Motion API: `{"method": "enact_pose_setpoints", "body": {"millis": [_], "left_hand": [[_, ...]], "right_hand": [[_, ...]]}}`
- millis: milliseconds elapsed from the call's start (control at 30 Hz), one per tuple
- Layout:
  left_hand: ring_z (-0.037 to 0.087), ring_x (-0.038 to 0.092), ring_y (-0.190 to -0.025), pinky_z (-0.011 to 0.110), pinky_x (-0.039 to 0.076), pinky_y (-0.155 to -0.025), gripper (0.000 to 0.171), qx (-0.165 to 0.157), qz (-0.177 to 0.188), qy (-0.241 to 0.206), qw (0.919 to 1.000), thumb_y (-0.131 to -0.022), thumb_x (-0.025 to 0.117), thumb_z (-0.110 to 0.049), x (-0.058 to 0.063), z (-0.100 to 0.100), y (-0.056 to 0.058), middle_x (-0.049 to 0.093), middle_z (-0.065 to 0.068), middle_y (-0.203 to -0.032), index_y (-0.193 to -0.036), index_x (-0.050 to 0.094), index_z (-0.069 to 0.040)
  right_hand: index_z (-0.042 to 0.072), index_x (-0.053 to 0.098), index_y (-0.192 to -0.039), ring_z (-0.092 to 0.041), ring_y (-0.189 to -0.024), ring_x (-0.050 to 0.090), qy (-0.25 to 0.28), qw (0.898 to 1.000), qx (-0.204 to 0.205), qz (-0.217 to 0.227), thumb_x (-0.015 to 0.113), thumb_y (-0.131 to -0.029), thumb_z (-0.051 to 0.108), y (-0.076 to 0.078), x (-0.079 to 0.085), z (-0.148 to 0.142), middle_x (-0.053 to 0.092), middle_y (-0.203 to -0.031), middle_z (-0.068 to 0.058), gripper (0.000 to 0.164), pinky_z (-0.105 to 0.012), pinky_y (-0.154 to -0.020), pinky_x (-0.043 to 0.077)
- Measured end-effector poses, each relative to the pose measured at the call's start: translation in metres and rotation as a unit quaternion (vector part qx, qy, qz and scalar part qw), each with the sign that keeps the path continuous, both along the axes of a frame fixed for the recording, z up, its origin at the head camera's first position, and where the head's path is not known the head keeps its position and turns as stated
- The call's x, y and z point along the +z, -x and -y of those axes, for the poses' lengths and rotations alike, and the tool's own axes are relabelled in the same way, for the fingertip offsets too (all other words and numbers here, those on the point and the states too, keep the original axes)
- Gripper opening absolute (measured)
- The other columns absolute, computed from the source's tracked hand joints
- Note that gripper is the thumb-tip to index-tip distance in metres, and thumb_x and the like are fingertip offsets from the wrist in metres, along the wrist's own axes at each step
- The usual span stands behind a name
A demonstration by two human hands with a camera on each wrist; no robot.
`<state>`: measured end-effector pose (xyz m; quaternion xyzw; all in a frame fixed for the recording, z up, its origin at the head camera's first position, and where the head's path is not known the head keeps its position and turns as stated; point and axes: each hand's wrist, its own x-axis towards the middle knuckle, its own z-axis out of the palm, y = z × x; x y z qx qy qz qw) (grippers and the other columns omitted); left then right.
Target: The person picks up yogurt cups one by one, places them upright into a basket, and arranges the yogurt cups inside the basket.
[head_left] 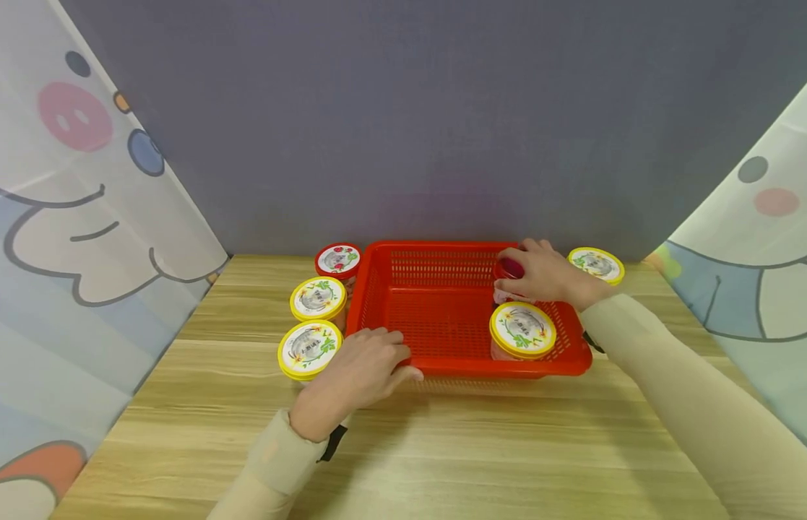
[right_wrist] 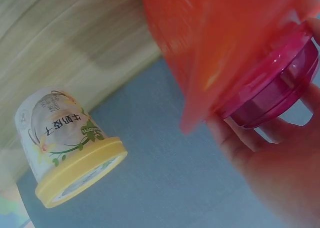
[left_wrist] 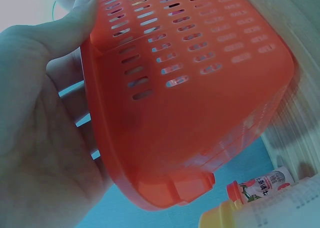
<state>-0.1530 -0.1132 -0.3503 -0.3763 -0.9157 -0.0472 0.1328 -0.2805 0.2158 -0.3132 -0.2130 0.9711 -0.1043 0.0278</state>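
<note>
A red plastic basket (head_left: 436,310) with slotted walls sits on the wooden table. My left hand (head_left: 360,372) grips its front left corner, the thumb on the rim's outer side and the fingers over the inside in the left wrist view. At the back right of the basket, my right hand (head_left: 545,273) holds a tub with a dark red, shiny lid (right_wrist: 277,82) from above, fingers curled round the lid. Part of that tub is hidden by the hand and the basket wall. Just in front of it, a yellow-lidded tub (head_left: 523,330) stands upright in the basket.
Left of the basket stand a red-lidded tub (head_left: 338,258) and two yellow-lidded tubs, one farther back (head_left: 318,298), the nearer tub (head_left: 308,349) beside my left wrist. Another yellow-lidded tub (head_left: 596,265) stands behind my right wrist. A grey panel (head_left: 403,130) rises behind the table.
</note>
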Motion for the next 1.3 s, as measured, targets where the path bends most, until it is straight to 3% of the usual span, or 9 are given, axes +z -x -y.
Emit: {"method": "enact_pose_setpoints", "body": {"millis": [500,767,1067,1300], "left_hand": [[0.014,0.049,-0.064,0.028,0.042,-0.062,0.038,-0.001,-0.007,-0.001,1.0000,-0.091,0.072,-0.047,-0.001,0.000,0.000,0.045,-0.007,-0.069,-0.068,0.061,-0.020],[0.014,0.049,-0.064,0.028,0.043,-0.062,0.038,-0.001,-0.005,-0.003,1.0000,-0.092,0.071,-0.047,-0.002,0.000,0.001,0.045,-0.007,-0.069,-0.068,0.060,-0.020],[0.015,0.050,-0.067,0.030,0.044,-0.063,0.037,0.001,-0.001,0.000,1.0000,-0.092,0.071,-0.047,-0.002,0.000,0.000,0.047,-0.007,-0.069,-0.069,0.061,-0.020],[0.015,0.051,-0.066,0.029,0.043,-0.063,0.037,0.001,-0.001,0.001,1.0000,-0.092,0.071,-0.047,-0.001,0.000,0.000,0.047,-0.007,-0.070,-0.069,0.061,-0.020]], "right_hand": [[0.010,0.053,-0.146,-0.045,-0.128,0.038,-0.015,0.999,0.015,0.026,0.068,-0.094,0.044,0.003,-0.004,0.004,0.047,-0.141,-0.025,0.064,-0.064,-0.101,0.042],[0.010,0.045,-0.153,-0.050,-0.132,0.036,-0.062,0.998,0.015,0.024,0.063,-0.095,0.052,0.001,-0.001,0.006,0.041,-0.149,-0.028,0.074,-0.068,-0.107,0.033],[0.014,0.023,-0.163,-0.054,-0.148,0.011,-0.043,0.998,0.002,0.043,0.052,-0.095,0.066,-0.002,0.001,0.002,0.013,-0.165,-0.029,0.089,-0.072,-0.113,0.017],[0.016,0.018,-0.164,-0.053,-0.150,0.001,-0.022,0.999,-0.019,0.027,0.048,-0.097,0.066,-0.003,0.004,-0.008,0.007,-0.166,-0.028,0.089,-0.066,-0.118,0.005]]}}
